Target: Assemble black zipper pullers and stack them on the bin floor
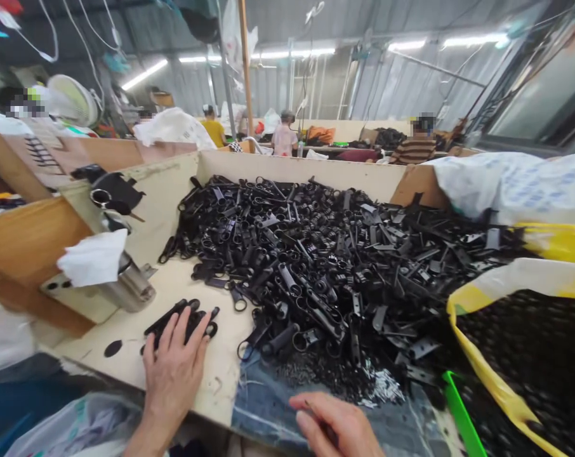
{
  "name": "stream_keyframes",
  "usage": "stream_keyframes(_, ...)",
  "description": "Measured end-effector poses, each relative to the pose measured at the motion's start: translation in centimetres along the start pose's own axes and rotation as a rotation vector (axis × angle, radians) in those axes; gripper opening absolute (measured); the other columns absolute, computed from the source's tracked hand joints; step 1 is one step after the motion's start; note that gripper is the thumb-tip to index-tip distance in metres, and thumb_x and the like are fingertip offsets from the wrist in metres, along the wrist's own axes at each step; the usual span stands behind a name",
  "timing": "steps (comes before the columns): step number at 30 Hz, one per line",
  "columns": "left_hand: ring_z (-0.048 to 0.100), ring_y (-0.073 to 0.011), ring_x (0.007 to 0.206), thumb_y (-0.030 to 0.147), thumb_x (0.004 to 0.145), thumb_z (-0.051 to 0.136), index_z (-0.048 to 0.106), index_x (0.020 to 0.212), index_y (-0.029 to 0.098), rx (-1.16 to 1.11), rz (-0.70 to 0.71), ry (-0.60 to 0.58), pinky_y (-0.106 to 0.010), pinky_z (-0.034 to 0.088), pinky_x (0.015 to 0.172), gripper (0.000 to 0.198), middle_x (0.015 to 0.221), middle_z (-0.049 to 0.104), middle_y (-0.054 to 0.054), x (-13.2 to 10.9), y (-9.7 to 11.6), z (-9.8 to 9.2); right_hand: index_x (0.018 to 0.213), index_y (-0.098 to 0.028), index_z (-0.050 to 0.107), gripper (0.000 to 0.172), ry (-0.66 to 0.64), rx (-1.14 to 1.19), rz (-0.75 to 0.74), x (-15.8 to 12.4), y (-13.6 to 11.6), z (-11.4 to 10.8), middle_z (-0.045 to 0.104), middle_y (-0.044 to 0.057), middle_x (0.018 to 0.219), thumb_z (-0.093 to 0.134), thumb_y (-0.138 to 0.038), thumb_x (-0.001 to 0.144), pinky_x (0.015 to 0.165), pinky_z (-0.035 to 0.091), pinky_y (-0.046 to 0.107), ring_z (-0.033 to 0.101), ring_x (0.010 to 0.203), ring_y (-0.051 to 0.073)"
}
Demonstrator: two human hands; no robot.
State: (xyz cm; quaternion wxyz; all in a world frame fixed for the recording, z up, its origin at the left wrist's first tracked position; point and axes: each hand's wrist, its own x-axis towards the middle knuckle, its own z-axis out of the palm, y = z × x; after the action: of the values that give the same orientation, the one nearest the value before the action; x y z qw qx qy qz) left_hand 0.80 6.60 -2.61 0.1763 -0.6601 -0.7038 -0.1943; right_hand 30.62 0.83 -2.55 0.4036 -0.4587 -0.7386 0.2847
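My left hand point(176, 362) lies with fingers spread over a small cluster of black ring-ended parts point(166, 317) on the pale tabletop. Its palm and fingers cover some of them. At the bottom centre, my right hand point(337, 422) is curled, thumb and forefinger close together; whatever they hold is too small or hidden to name. Just beyond it are small silver pins point(385, 384) and tiny dark pieces point(311, 371) on a dark sheet point(268, 397). Behind them rises a large heap of black parts point(287, 254), many ring-ended, with flat strips toward the right.
A metal cup point(135, 285) with white tissue point(94, 257) stands at left. At right, a yellow-and-white sack point(487, 362) holds small black pieces beside a green tray edge point(463, 412). Low boards point(306, 166) border the table. Several people sit farther back.
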Motion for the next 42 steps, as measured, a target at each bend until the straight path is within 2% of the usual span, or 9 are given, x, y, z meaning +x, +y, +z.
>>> stream_keyframes(4,0.048,-0.0394,0.147,0.026,0.110,0.039,0.068,0.141,0.017,0.023,-0.048,-0.001,-0.064,0.031,0.122,0.044,0.157,0.055,-0.022,0.6,-0.9,0.4,0.116,-0.021,0.075,0.034,0.015,-0.318,-0.090,3.3,-0.8,-3.4,0.078,0.005,0.088,0.044,-0.037,0.113,0.059,0.056,0.023,0.075,0.065,0.017)
stream_keyframes(11,0.052,-0.0410,0.140,0.023,0.105,0.054,0.070,0.129,0.014,-0.295,0.085,0.234,-0.059,0.035,0.121,0.030,0.148,0.058,-0.023,-0.5,2.7,-1.7,0.103,-0.019,0.076,0.021,0.088,-0.635,-0.291,7.8,0.0,-2.7,0.073,0.003,0.081,0.056,-0.023,0.108,0.053,0.046,0.024,0.070,0.058,0.016)
stream_keyframes(16,0.067,-0.0220,0.115,0.021,0.102,0.058,0.064,0.133,0.032,-0.794,0.172,0.059,-0.030,0.049,0.105,0.033,0.128,0.067,-0.004,-2.5,8.2,-3.2,0.111,-0.017,0.075,0.024,0.274,-0.531,-0.281,6.4,0.4,-6.0,0.076,0.006,0.085,0.051,-0.022,0.112,0.065,0.053,0.021,0.072,0.067,0.014)
stream_keyframes(21,0.061,-0.0211,0.134,0.027,0.104,0.058,0.049,0.152,0.036,-1.036,0.218,-0.124,-0.029,0.047,0.114,0.050,0.147,0.063,-0.002,-3.2,14.5,-2.4,0.099,-0.021,0.077,0.018,0.451,-0.242,-0.005,1.8,-0.2,-7.3,0.074,0.003,0.080,0.064,-0.031,0.105,0.057,0.052,0.023,0.067,0.063,0.016)
stream_keyframes(27,0.072,-0.0186,0.121,0.014,0.102,0.058,0.051,0.150,0.034,-1.236,0.497,-0.282,-0.026,0.056,0.105,0.053,0.132,0.076,-0.004,-1.9,18.1,-0.9,0.090,-0.023,0.081,0.032,0.309,-0.029,0.194,-0.8,0.6,-6.2,0.073,0.001,0.074,0.063,-0.047,0.103,0.053,0.049,0.024,0.062,0.056,0.016)
stream_keyframes(31,0.077,-0.0140,0.098,0.015,0.101,0.063,0.068,0.128,0.037,-1.336,0.343,-0.320,-0.018,0.058,0.090,0.035,0.109,0.081,0.003,-1.3,18.1,-1.0,0.113,-0.024,0.081,0.024,0.212,-0.052,0.233,0.7,1.1,-8.9,0.076,-0.001,0.080,0.068,-0.041,0.100,0.055,0.051,0.022,0.063,0.058,0.015)
stream_keyframes(35,0.078,-0.0144,0.089,0.034,0.100,0.069,0.073,0.112,0.031,-1.492,-0.084,-0.423,-0.020,0.061,0.085,0.013,0.097,0.081,0.002,-0.3,17.6,-1.5,0.115,-0.020,0.079,0.027,0.299,-0.242,0.184,3.5,2.2,-12.5,0.078,0.002,0.085,0.059,-0.034,0.103,0.061,0.055,0.023,0.069,0.065,0.016)
stream_keyframes(39,0.070,-0.0148,0.067,0.049,0.093,0.076,0.063,0.107,0.025,-1.738,-0.462,-0.501,-0.021,0.060,0.057,0.031,0.077,0.072,0.005,1.7,17.3,-2.7,0.105,-0.021,0.078,0.025,0.254,-0.385,0.103,6.8,3.5,-15.0,0.081,0.005,0.097,0.054,-0.028,0.103,0.073,0.057,0.028,0.075,0.082,0.020)
stream_keyframes(42,0.062,-0.0114,0.056,0.052,0.086,0.083,0.061,0.108,0.022,-1.806,-0.579,-0.737,-0.017,0.046,0.041,0.043,0.077,0.070,0.005,2.5,17.2,-3.8,0.101,-0.022,0.076,0.018,0.220,-0.460,0.089,9.2,3.9,-15.2,0.080,0.003,0.098,0.057,-0.022,0.102,0.075,0.055,0.027,0.076,0.084,0.019)
